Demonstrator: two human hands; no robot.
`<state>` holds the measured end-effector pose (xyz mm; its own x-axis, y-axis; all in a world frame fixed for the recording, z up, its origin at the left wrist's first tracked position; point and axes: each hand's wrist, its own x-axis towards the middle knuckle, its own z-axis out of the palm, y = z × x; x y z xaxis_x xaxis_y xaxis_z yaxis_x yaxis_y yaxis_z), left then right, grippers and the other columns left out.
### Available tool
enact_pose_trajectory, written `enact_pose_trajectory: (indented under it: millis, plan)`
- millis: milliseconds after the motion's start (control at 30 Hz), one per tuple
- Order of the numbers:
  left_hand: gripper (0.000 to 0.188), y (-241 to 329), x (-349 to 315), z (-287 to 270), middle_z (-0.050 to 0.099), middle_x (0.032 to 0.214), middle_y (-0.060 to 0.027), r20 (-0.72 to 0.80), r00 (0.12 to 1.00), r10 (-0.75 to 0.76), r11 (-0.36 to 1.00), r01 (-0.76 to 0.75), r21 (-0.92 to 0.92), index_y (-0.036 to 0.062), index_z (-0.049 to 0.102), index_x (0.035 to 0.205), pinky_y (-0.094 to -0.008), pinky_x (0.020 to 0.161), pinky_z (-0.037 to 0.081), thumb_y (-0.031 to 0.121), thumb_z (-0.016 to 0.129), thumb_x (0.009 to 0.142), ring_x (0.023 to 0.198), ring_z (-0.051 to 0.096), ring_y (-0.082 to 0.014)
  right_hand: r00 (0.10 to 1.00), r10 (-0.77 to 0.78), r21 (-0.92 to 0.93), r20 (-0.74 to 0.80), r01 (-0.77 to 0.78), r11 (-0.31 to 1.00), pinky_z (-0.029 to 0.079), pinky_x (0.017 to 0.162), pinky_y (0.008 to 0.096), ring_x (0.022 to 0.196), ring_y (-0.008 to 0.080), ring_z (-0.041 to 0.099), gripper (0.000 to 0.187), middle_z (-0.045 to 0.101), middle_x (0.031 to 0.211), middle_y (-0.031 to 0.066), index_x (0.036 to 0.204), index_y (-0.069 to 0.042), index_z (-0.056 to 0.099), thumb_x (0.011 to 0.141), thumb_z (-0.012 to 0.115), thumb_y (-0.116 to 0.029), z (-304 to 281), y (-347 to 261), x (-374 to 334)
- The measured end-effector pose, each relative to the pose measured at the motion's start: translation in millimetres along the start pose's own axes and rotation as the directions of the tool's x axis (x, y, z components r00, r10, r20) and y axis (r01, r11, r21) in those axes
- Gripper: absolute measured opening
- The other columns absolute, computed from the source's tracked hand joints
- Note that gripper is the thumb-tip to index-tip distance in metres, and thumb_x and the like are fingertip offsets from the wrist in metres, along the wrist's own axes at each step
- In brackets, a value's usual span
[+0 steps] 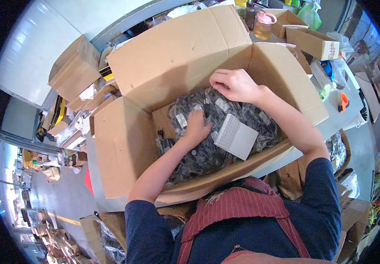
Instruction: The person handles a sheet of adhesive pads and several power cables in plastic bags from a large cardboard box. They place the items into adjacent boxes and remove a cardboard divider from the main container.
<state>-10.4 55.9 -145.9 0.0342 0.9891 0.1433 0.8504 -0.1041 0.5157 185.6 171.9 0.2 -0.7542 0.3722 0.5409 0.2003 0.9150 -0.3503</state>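
A large open cardboard box [110,152] stands in front of me, filled with black power cords [185,165] in clear plastic bags, some with white labels. My left hand [197,126] reaches down among them, fingers bent around a bagged cord [206,105] whose plug end points up beside the fingertips. Above the far part of the pile is my right hand [236,86], its fingers curled into a pinch. What they hold, if anything, is too small to make out. A white carton [242,143] with a grid of small printed marks lies tilted on the bags near my right forearm.
The box's far flap [181,44] stands raised. Behind it on the right are a pink-lidded jug [263,28] and smaller cardboard boxes [310,43]. An orange tape dispenser [343,102] lies on the right side of the table. Another cardboard box [73,70] is at the left.
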Motion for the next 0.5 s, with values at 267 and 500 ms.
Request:
enact_pose_trajectory:
  millis: [267,500]
  plan:
    - [0.029,27.3,7.0,-30.0,0.064,0.073,-0.0187,-0.003,0.992,0.124,0.974,-0.122,-0.190,0.0043,0.052,0.090,-0.0426,0.062,0.049,0.029,0.068,0.089,0.073,0.065,-0.0391,0.933,0.354,0.347,0.059,-0.352,0.869,0.051,0.059,0.0307,0.063,0.0157,0.066,0.010,0.065,0.073,0.0091,0.090,0.000,0.060,0.089,0.063,-0.009,0.1,15.2,0.2]
    - [0.027,44.2,16.1,-54.7,0.066,0.062,-0.0111,0.004,0.998,0.065,0.977,-0.062,-0.202,0.0052,0.065,0.077,-0.0393,0.059,0.050,0.029,0.064,0.091,0.061,0.067,-0.0278,0.870,0.384,0.339,0.310,-0.478,0.810,0.050,0.054,0.0268,0.056,0.0125,0.065,0.012,0.065,0.068,0.0065,0.088,0.001,0.063,0.089,0.063,-0.011,1.4,19.5,-1.6]
